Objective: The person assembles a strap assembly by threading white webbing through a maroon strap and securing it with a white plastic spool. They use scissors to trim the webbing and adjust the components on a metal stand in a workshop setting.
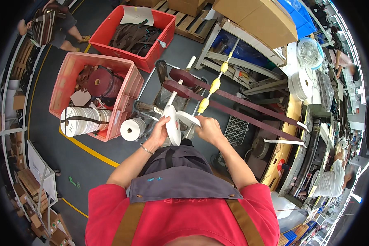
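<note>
My left hand grips the near side of a white tape roll, which stands on edge at the near end of a pale rod. A loose length of white tape leads from the roll to my right hand, whose fingers are closed on it. Farther along the rod sit two maroon webbing rolls. From them, maroon straps run right to a workbench machine. A white strip lies by the straps' far end. Whether the white roll is fully on the rod, I cannot tell.
Left of me stand two red bins, one holding dark straps. White rolls and a maroon roll fill the nearer one. Another white roll is beside it. Yellow pieces hang on a bar. A fan is at right.
</note>
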Tool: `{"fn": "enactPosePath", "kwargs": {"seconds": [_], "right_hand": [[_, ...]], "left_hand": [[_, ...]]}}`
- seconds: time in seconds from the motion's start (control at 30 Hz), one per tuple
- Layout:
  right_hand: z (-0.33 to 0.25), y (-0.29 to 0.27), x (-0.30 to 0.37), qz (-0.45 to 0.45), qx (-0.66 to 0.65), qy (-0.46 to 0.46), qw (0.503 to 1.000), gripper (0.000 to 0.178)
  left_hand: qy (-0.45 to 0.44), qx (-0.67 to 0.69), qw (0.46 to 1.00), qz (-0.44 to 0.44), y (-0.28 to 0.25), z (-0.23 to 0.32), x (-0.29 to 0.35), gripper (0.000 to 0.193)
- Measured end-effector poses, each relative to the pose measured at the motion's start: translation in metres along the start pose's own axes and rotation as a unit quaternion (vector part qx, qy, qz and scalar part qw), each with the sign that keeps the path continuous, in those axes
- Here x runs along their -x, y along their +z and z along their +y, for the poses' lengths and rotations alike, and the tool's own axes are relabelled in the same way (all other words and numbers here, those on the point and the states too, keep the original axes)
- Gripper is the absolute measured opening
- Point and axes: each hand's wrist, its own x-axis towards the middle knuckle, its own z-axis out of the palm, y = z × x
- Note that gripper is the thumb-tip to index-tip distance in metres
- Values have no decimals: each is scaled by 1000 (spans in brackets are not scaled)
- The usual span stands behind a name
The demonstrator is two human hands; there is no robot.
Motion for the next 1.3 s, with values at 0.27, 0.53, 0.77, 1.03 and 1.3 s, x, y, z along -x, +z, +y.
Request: {"fn": "enactPosePath", "kwargs": {"seconds": [0.27,0.53,0.77,1.03,1.3], "right_hand": [[5,-13,-10,124,122,-67,982,19],[34,-48,-44,151,156,-64,974,17],[59,-82,-73,181,179,-43,966,20],[73,-98,-99,192,227,-28,954,16],[88,-116,-99,317,271,-73,906,42]], "left_hand": [[44,72,996,15,7,14,-4,38],[93,123,988,11,13,38,-7,42],[134,133,982,-30,11,53,4,56],[214,-103,969,-69,37,74,45,70],[219,-133,960,-111,51,85,68,81]]}}
